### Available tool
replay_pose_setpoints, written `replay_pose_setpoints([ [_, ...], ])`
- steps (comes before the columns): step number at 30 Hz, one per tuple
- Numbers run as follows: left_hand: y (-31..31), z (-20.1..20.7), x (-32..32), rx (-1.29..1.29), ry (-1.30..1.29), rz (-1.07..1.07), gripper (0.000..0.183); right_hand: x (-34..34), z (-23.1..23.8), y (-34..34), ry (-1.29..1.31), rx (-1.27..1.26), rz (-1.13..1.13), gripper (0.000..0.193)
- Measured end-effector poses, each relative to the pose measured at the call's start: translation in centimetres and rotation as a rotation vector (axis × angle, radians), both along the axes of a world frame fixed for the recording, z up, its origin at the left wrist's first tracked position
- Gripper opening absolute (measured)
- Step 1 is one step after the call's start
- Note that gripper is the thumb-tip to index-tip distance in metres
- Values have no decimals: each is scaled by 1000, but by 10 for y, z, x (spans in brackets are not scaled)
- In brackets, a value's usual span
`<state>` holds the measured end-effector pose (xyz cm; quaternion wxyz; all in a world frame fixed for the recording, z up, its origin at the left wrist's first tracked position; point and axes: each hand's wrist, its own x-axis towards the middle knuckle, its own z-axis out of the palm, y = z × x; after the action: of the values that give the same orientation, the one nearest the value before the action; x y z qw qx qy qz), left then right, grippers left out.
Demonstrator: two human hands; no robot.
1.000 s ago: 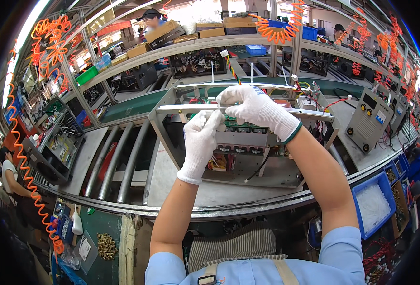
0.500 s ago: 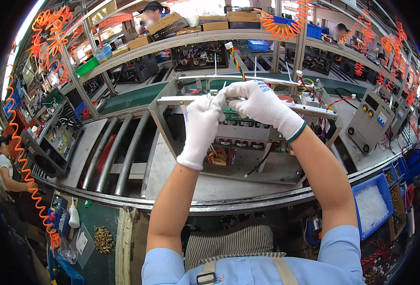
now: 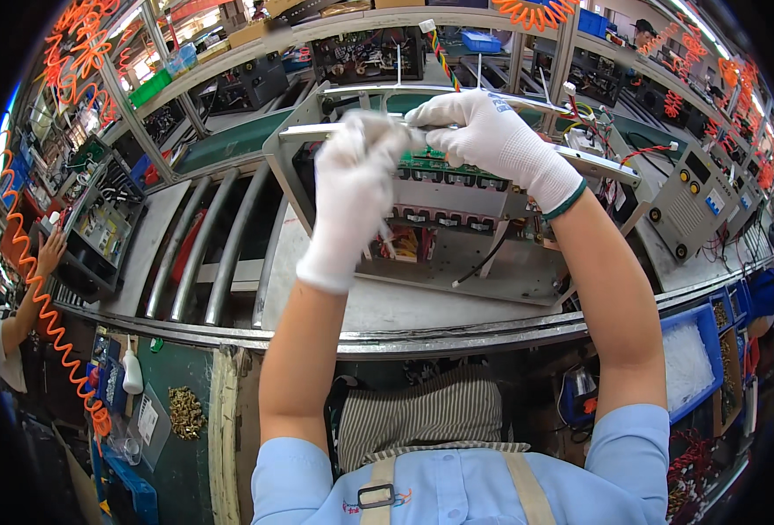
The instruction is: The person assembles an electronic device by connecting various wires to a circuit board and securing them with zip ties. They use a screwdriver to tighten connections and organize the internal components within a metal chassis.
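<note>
An open grey metal chassis [image 3: 286,185] stands in front of me, with a light metal rail [image 3: 595,166] across its top. Below the rail a green circuit board [image 3: 426,159] and black components show. My gloved right hand [image 3: 496,140] is at the rail, its thumb and fingertips drawn together; whatever is between them is hidden. Just left of it, my gloved left hand [image 3: 352,175] is raised over the rail, fingers smeared by motion. A thin white strip, blurred, shows beneath that hand. A bundle of coloured wires [image 3: 444,66] rises behind the chassis.
Metal rollers [image 3: 238,236] lie left of the chassis, past them an open black unit [image 3: 107,236] with another person's hand [image 3: 50,252] on it. At right stand a grey machine [image 3: 689,206] and a blue bin [image 3: 689,363]. An orange coiled hose [image 3: 50,341] hangs left.
My left hand has come away from the right and moved slightly left. My right hand stays by the rail. The view has tilted down, and the person at left has reached to the black unit.
</note>
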<state>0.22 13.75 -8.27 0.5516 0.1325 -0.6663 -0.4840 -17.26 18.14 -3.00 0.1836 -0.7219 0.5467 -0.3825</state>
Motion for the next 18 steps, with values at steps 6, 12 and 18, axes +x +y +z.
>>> replay_pose_setpoints([
  [6,-7,-18,-8,-197,-370,151,12,-10,-10,-14,214,-283,-22,35],
  [12,-25,-85,100,-75,-295,403,28,-45,-24,114,243,-963,-635,48],
  [18,-46,-109,109,175,-475,497,29,-118,-127,133,-122,-845,-941,54],
])
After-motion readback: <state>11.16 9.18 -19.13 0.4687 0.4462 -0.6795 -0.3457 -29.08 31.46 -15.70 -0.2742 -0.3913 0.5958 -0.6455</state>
